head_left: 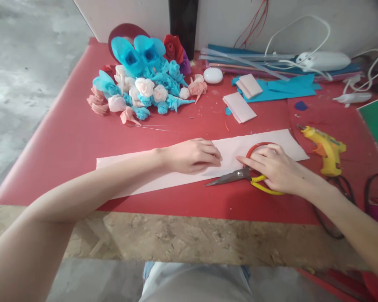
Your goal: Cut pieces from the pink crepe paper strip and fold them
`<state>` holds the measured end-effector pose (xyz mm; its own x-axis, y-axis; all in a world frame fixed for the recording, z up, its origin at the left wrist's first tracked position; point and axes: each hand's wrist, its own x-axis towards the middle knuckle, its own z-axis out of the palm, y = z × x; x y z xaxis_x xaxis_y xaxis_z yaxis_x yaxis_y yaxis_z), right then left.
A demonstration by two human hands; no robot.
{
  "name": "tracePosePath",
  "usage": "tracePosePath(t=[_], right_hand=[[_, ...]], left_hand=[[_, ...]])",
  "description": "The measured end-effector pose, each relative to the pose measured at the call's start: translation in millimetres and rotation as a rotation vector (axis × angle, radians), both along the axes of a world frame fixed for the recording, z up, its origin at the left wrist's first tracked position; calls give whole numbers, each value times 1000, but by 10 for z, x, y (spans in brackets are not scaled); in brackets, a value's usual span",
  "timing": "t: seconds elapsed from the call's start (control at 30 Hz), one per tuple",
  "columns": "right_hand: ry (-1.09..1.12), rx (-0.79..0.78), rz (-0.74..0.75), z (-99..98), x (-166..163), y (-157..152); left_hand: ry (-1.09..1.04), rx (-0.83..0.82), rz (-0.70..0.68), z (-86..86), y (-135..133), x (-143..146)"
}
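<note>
A long pale pink strip of crepe paper lies slantwise across the red table cover. My left hand rests palm down on its middle, fingers together and slightly bent, with nothing visible in them. At the strip's right part, my right hand holds scissors by their red and yellow handles. The blades are together and point left, past the strip's near edge, with the tip over the red cover. My right index finger stretches out over the paper. Part of the handles is hidden under my right hand.
Blue, white and pink paper flowers are heaped at the back left. Folded pink paper and blue paper lie behind the strip. A yellow glue gun stands at the right, near dark cords. White cables and clear sticks lie along the back.
</note>
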<state>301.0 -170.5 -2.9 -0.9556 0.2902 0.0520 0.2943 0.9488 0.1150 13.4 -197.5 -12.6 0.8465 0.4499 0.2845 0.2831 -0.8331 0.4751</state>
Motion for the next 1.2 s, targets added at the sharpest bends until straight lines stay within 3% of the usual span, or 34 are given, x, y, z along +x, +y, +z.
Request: tracePosePath(t=[0.3,0.53,0.77,1.2], right_hand=[[20,-67,76,96,34,11],[6,-4,92,185,50,-89],[-73,149,-45,103,66,-195],[-78,141,3,83,-221,-212]], left_hand=[[11,-9,-4,8,9,-2],[32,-21,3,18,1,-2],[-5,10,-1,1,3,2],[10,-8,9,24,-6,15]])
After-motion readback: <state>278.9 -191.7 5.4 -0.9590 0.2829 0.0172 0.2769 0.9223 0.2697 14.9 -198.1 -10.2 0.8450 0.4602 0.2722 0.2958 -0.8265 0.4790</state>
